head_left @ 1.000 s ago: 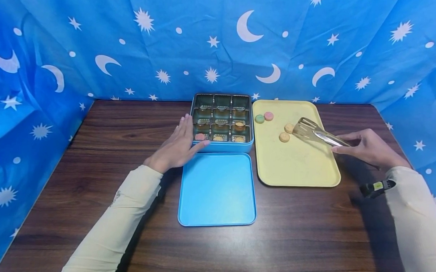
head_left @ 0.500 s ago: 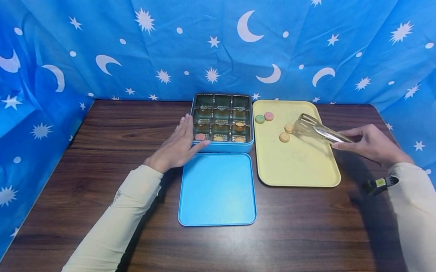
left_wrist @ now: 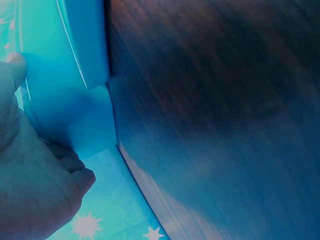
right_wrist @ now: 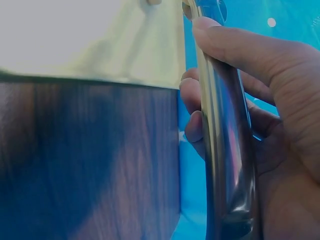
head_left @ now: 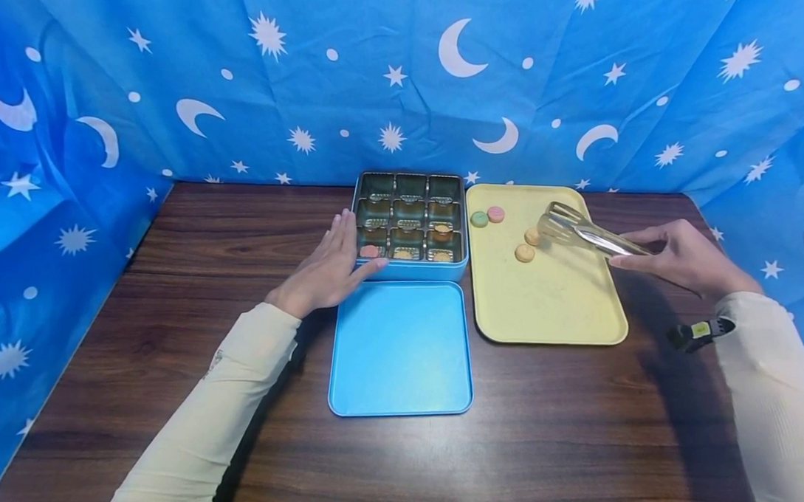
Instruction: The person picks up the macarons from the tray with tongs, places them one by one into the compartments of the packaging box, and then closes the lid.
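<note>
My right hand (head_left: 688, 257) grips metal tongs (head_left: 602, 236) over the right part of a yellow tray (head_left: 553, 315). The tips of the tongs hang near two tan, macaron-like round sweets; the rear one (head_left: 532, 235) is partly covered by them, the front one (head_left: 524, 253) lies apart. A green sweet (head_left: 479, 220) and a pink sweet (head_left: 495, 214) sit at the tray's far left. My left hand (head_left: 324, 267) rests against the left side of a blue tin (head_left: 411, 270), fingers straight, thumb along the front rim. Several sweets lie in the tin's divided insert, in the front row and the middle-right compartment.
A flat blue lid (head_left: 401, 351) lies in front of the tin on the dark wooden table (head_left: 555, 434). Blue cloth (head_left: 381, 80) with moons and stars stands behind the table and along both sides.
My right hand has risen slightly, shifting the tongs up and then a little left, toward the rear tan sweet. The left hand and the tin have stayed put.
</note>
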### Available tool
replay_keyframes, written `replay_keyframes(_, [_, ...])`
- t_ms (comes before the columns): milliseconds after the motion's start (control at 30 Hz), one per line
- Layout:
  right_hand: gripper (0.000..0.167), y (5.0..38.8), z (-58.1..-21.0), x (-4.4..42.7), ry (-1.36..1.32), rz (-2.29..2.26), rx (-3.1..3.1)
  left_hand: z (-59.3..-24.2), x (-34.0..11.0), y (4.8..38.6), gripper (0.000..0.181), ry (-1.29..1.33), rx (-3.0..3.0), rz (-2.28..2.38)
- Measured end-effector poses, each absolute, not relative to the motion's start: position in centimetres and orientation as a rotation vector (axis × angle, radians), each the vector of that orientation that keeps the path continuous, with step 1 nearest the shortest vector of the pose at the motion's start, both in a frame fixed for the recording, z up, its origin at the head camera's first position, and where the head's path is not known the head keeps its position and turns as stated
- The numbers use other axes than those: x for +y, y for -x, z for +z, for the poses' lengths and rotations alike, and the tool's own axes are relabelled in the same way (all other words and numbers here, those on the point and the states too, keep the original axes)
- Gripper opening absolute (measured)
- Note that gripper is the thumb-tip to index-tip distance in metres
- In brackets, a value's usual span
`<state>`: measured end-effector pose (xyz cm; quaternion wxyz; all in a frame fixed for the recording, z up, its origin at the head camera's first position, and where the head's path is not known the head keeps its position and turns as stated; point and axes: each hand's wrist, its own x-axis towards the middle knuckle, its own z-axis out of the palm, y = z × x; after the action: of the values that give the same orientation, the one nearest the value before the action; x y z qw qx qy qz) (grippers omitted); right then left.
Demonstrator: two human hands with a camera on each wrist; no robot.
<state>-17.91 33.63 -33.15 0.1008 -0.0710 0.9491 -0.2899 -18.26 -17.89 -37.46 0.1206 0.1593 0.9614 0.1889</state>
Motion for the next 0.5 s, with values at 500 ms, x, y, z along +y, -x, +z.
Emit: replay_keyframes(500, [0.052,19.7,-31.0,29.9,0.367,-0.862,2.809,-37.3,-17.9,18.0,0.101,-0.478,2.814,0.557])
